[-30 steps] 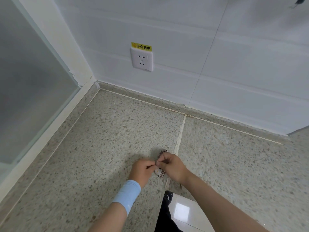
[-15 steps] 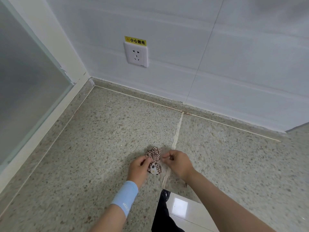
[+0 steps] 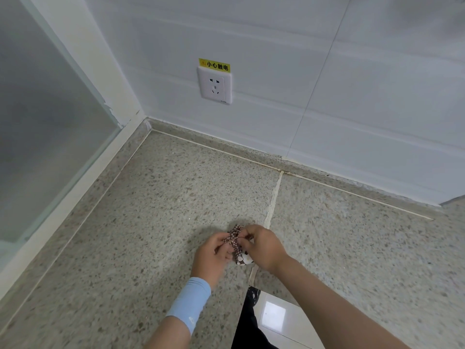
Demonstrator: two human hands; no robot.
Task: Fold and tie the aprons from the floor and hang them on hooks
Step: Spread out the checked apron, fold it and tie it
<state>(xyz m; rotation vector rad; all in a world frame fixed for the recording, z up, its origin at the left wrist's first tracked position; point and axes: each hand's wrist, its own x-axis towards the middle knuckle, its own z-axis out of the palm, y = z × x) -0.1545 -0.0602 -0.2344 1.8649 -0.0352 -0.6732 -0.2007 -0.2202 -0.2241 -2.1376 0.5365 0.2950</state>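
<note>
One frosted glass panel (image 3: 45, 122) at the far left, set in a white frame, meeting the speckled stone table (image 3: 125, 248) along its lower edge. Further right, on the white tiled wall (image 3: 377, 96), one white socket (image 3: 215, 85) with a yellow warning label (image 3: 214, 65) directly above.

Below, near the front edge of the table, the left hand (image 3: 214, 255), with a light blue sleeve (image 3: 188, 306) on the wrist, fingers curled and pinching the left side of the apron (image 3: 236, 244). The apron itself: a small tight bundle of brown-and-white checked cloth, with a spotted part at its lower end, between both hands, just left of the pale seam (image 3: 273, 200) in the stone. Resting on the table or held just above it: cannot tell.

Just beside, the right hand (image 3: 264, 248), fingers bent, thumb and fingertips gripping the upper right of the same bundle. Strap or cloth proper in this pinch: cannot tell.

Under the right forearm, past the table edge, a glossy white floor tile (image 3: 276, 313) and a piece of dark clothing (image 3: 247, 323).
</note>
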